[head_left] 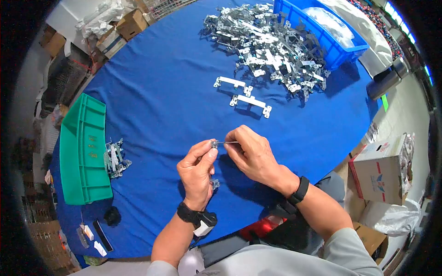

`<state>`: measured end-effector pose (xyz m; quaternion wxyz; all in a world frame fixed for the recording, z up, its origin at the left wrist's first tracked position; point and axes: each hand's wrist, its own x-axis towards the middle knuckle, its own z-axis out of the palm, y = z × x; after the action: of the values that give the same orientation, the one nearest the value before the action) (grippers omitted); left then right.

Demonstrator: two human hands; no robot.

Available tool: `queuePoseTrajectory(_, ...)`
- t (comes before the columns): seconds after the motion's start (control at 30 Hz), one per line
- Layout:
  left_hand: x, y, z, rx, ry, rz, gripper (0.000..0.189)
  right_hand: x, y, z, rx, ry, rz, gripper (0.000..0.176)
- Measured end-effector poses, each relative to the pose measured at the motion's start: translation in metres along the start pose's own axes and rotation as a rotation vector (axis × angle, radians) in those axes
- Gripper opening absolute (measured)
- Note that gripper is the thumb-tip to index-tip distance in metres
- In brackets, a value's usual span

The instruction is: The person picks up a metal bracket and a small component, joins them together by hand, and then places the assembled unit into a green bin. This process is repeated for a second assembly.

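My left hand (197,172) is closed around a metal bracket (214,144); one end sticks up between thumb and forefinger. Below the palm shows a similar metal end (215,184), the middle being hidden by the fingers. My right hand (251,152), fingers pinched, grips a thin metal rod (229,142) that points left to the bracket's upper end. Beyond the hands, two separate metal brackets (251,100) lie on the blue cloth (161,101). Each has a straight bar with small holed plates at its ends.
A large heap of metal brackets (271,46) lies at the back beside a blue crate (340,46). On the left, a green tray (85,156) stands by a smaller bracket pile (115,158). A metal flask (389,78) is at the right edge, a cardboard box (380,170) beyond.
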<state>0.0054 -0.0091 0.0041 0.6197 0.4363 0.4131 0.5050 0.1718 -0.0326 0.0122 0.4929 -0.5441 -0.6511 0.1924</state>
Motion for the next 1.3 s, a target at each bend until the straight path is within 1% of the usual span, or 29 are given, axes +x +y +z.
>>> queuePoseTrajectory(0.13,0.0001,0.0041,0.0012,0.0,0.015,-0.055,0.019,0.0015,0.0016,-0.0004,-0.029,-0.014,-0.007,0.012)
queuePoseTrajectory(0.2,0.0005,0.0031,0.0017,-0.008,0.024,-0.058,0.019,0.0024,0.0014,0.0003,-0.057,-0.006,-0.04,0.013)
queuePoseTrajectory(0.33,-0.0001,0.0029,0.0017,-0.002,0.017,-0.036,0.017,0.002,0.0039,0.0016,-0.07,-0.014,-0.022,0.015)
queuePoseTrajectory(0.43,-0.0001,0.003,0.0012,-0.004,0.018,-0.033,0.018,0.0044,-0.0002,-0.0001,-0.084,-0.049,0.021,0.016)
queuePoseTrajectory(0.5,-0.0001,0.0044,0.0025,-0.001,0.02,-0.03,0.019,0.0061,-0.0013,-0.0007,-0.022,-0.068,0.072,0.017)
queuePoseTrajectory(0.7,0.0003,0.0029,0.0008,-0.026,0.012,-0.017,0.02,0.0072,0.0019,-0.0005,-0.06,-0.088,0.026,0.013)
queuePoseTrajectory(0.93,0.0009,0.0034,0.0019,-0.03,0.004,-0.003,0.019,0.0078,0.0009,-0.0006,-0.026,-0.092,0.05,0.015)
queuePoseTrajectory(1.13,0.0014,0.0046,0.0012,-0.018,-0.003,-0.009,0.02,0.0074,0.0023,0.0001,-0.099,-0.134,0.012,0.013)
queuePoseTrajectory(1.23,0.0015,0.0036,0.0004,-0.023,-0.007,-0.007,0.02,0.0076,0.0001,0.0008,-0.008,-0.098,0.059,0.015)
queuePoseTrajectory(1.3,0.0014,0.0027,0.0,-0.022,0.004,-0.012,0.02,0.0078,0.0014,0.0003,-0.047,-0.098,0.005,0.015)
